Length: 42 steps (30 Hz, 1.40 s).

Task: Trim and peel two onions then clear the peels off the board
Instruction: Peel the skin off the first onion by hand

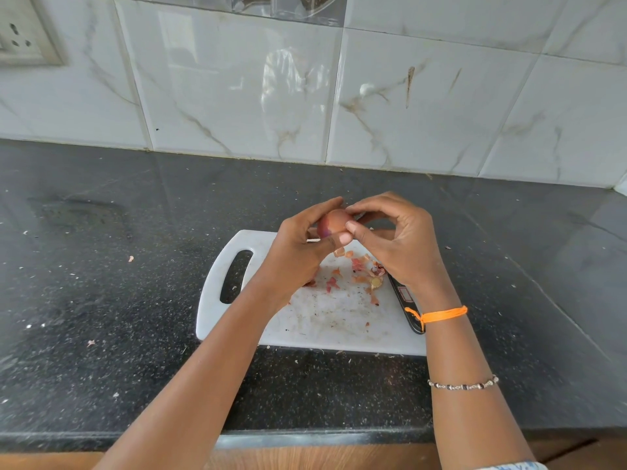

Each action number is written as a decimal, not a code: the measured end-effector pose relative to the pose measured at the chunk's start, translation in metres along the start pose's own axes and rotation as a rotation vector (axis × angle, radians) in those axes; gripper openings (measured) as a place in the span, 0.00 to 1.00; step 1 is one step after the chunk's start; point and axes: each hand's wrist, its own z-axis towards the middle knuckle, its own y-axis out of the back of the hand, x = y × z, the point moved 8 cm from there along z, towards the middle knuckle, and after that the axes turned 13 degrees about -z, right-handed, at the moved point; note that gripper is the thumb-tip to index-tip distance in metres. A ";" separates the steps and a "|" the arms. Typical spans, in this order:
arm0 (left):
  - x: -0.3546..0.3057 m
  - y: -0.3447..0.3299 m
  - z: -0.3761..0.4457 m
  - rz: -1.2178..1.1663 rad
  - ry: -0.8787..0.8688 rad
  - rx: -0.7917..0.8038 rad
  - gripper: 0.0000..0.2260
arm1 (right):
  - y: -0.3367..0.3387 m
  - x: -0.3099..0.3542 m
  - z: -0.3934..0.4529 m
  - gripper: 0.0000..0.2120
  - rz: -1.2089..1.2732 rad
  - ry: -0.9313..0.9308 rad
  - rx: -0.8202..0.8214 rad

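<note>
1 onion [331, 224], 1 board [339, 320], 1 knife [405, 300]

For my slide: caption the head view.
Both hands peel an onion above a white board strewn with peels.

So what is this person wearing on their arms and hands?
Both forearms are bare, with no gloves or rings visible. The right wrist carries an orange thread tied with a knot, and further up that forearm sits a thin beaded bracelet of silvery and dark beads. The left arm shows nothing worn.
</note>
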 end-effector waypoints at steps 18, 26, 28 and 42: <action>-0.007 0.002 -0.002 0.083 -0.041 -0.046 0.22 | 0.009 -0.004 0.000 0.06 -0.052 -0.023 -0.121; -0.002 0.002 -0.001 -0.024 0.004 -0.028 0.18 | 0.013 -0.020 -0.002 0.03 -0.008 -0.234 -0.181; -0.002 0.002 -0.001 -0.057 0.000 -0.014 0.18 | 0.012 -0.027 -0.003 0.02 -0.069 -0.267 -0.157; 0.000 0.001 -0.001 -0.060 0.006 0.026 0.21 | -0.004 -0.013 -0.002 0.07 0.092 -0.236 0.022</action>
